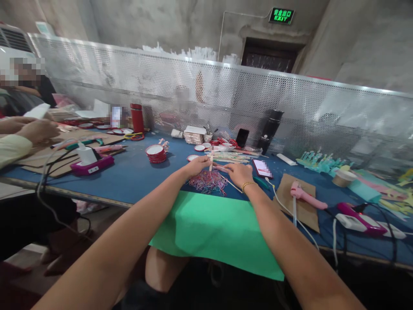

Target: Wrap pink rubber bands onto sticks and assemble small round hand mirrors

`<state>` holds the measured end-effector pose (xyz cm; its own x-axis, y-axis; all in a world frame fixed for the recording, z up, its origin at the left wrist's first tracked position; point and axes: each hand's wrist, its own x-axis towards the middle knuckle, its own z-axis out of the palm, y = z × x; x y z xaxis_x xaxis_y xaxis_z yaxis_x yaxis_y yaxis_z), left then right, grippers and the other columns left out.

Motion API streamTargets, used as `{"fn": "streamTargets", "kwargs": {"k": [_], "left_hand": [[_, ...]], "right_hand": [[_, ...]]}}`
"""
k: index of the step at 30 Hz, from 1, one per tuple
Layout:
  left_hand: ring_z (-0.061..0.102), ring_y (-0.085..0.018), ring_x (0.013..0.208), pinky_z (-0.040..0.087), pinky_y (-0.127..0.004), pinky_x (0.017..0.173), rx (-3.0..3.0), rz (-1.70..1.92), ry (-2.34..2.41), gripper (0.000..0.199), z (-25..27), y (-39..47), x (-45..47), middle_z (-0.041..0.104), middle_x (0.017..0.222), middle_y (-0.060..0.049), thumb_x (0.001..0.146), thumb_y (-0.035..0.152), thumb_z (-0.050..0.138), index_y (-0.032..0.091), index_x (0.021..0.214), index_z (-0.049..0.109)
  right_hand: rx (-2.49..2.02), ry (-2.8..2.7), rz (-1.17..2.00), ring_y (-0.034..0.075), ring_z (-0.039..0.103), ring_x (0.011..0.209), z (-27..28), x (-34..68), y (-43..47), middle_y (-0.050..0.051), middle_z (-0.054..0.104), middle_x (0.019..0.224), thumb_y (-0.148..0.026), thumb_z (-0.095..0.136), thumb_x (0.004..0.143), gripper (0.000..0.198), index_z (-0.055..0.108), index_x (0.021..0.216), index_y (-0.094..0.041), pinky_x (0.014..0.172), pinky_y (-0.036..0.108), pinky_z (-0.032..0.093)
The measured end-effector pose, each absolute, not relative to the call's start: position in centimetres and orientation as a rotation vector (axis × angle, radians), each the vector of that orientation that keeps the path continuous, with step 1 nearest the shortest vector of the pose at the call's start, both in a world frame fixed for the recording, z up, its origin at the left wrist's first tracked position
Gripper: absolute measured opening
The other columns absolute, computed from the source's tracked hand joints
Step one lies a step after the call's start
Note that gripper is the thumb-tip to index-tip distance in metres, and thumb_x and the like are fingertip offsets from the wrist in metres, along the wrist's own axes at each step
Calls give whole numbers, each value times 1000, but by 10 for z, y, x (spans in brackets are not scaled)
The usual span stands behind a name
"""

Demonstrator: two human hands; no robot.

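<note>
My left hand (pixel 198 164) is closed in a pinch on a pale, flat wooden stick (pixel 211 160) that stands upright. My right hand (pixel 241 173), with a gold bracelet at the wrist, closes on the end of a pinkish strip (pixel 222 167) that runs across to the stick; whether the two are joined is too small to tell. Under both hands lies a tangled heap of colourful thin bands (pixel 208 181). A green sheet (pixel 213 228) hangs over the table edge and my lap beneath my forearms. Thin wooden sticks (pixel 235 186) lie by my right hand.
Red-rimmed white discs (pixel 155 153) are stacked at left. A pink glue gun (pixel 306 196) rests on cardboard at right, near a phone (pixel 262 168) and a purple power strip (pixel 361 219). A black bottle (pixel 270 131) stands behind. A co-worker's hands (pixel 30 129) are far left.
</note>
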<state>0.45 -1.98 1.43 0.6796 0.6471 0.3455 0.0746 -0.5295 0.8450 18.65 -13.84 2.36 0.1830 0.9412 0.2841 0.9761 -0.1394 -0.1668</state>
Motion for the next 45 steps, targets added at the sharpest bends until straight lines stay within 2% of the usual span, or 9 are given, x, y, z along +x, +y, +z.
{"fn": "streamTargets", "kwargs": {"k": [3,5,11,17,22,27,32,39,45], "left_hand": [[64,-23,99,42,-40,100,1868,845,526,44,16,-12,-4,74,92,-10,69,58,68,17,66,56],[64,-23,100,40,-42,102,1823,850,577,43,14,-6,-7,74,92,-11,67,57,71,16,65,55],[63,-24,99,42,-40,99,1854,749,651,39,5,-5,-7,73,88,-9,67,52,71,16,65,58],[63,-22,92,45,-37,95,1898,648,618,38,5,-17,-1,73,84,-6,71,53,68,16,67,61],[64,-22,90,46,-37,93,1799,660,540,40,8,-23,1,73,86,-6,68,56,69,17,73,62],[64,-24,98,43,-39,98,1821,830,580,42,10,-12,-3,73,89,-10,65,56,72,16,67,63],[64,-22,91,46,-34,89,1794,939,662,44,14,-11,-8,72,80,-7,61,59,72,16,62,60],[57,-15,70,43,-25,64,1795,1040,792,37,22,-23,-14,67,66,-3,64,51,70,15,68,69],[61,-15,69,43,-22,57,1618,1022,842,47,27,-31,-15,70,74,-4,56,57,76,15,76,71]], "right_hand": [[-2152,-1727,-186,21,58,115,31,197,-130,2,67,125,-46,41,97,33,68,115,-38,101,42,31],[-2198,-1699,-176,22,57,117,35,205,-120,2,66,128,-45,43,97,32,68,115,-37,103,43,31],[-2275,-1774,-76,23,58,119,33,212,-87,0,66,128,-41,48,93,29,70,112,-38,103,44,36],[-2246,-1829,158,22,59,118,25,211,-72,-2,64,131,-32,47,91,34,70,116,-35,97,35,45],[-2171,-1797,41,20,57,121,25,209,-88,-1,64,132,-28,43,92,37,69,118,-31,100,33,43],[-2020,-1845,-64,19,57,118,26,187,-121,-1,67,125,-34,44,94,33,70,115,-33,100,32,40],[-1965,-1806,-100,19,58,116,26,170,-139,-2,70,120,-35,46,94,30,70,111,-33,100,33,38],[-1836,-1669,-214,18,59,113,34,182,-169,1,71,117,-28,48,92,27,71,106,-26,102,31,36],[-1986,-1520,-340,19,62,104,45,222,-204,5,72,111,-25,46,92,29,71,105,-22,92,29,42]]}}
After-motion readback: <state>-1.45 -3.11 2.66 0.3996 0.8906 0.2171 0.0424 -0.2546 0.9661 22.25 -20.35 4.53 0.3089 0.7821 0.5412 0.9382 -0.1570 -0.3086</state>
